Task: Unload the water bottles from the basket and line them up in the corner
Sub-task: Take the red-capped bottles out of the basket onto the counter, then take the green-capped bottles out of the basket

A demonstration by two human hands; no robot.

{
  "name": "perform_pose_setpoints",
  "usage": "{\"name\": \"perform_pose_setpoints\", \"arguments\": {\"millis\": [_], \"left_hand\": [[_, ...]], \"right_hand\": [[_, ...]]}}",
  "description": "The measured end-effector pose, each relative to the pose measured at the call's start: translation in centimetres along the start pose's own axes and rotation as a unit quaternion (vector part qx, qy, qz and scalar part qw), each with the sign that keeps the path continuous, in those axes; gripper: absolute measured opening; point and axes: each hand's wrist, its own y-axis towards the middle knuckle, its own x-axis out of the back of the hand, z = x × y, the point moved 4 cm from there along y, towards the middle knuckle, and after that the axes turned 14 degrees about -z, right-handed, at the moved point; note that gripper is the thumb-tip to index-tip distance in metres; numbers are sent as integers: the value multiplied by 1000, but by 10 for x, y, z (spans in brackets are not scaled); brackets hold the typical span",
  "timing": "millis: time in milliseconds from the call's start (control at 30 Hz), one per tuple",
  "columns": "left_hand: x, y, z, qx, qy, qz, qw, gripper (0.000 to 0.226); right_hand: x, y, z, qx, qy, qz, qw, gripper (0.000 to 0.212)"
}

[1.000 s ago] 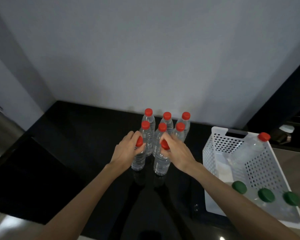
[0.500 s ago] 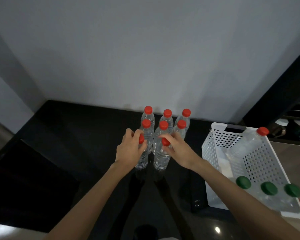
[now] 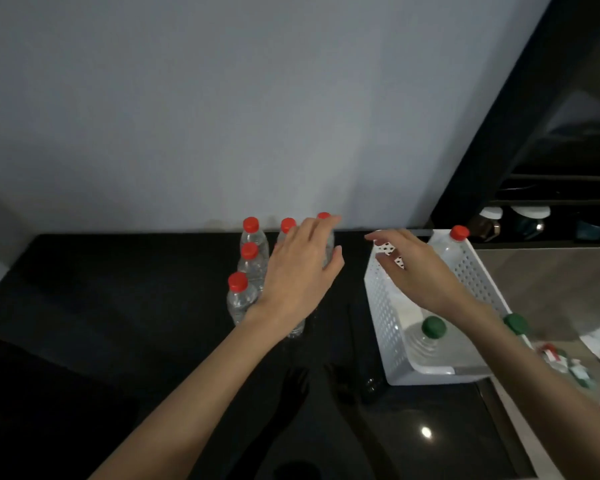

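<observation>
Upright bottles (image 3: 249, 261) stand grouped on the counter (image 3: 118, 289), against the wall (image 3: 222, 116). The basket (image 3: 381, 306) sits to their right, holding more bottles (image 3: 433, 328).

A glossy black worktop (image 3: 118, 306) carries a white perforated basket (image 3: 381, 306) at its right end. Left of the basket, near it but apart, clear red-capped bottles (image 3: 250, 268) stand upright, clustered by the wall (image 3: 222, 116).
</observation>
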Motion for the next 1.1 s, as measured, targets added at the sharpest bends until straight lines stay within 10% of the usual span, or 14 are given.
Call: {"name": "perform_pose_setpoints", "arguments": {"millis": [467, 833, 1100], "left_hand": [[-133, -72, -107, 6, 3, 178, 984, 46], [-154, -94, -117, 3, 173, 190, 967, 30], [-156, -105, -121, 37, 136, 152, 978, 30]], "right_hand": [[68, -80, -137, -25, -47, 76, 996, 30], [45, -85, -146, 215, -182, 163, 946, 36], [36, -88, -149, 164, -167, 79, 969, 30]]}}
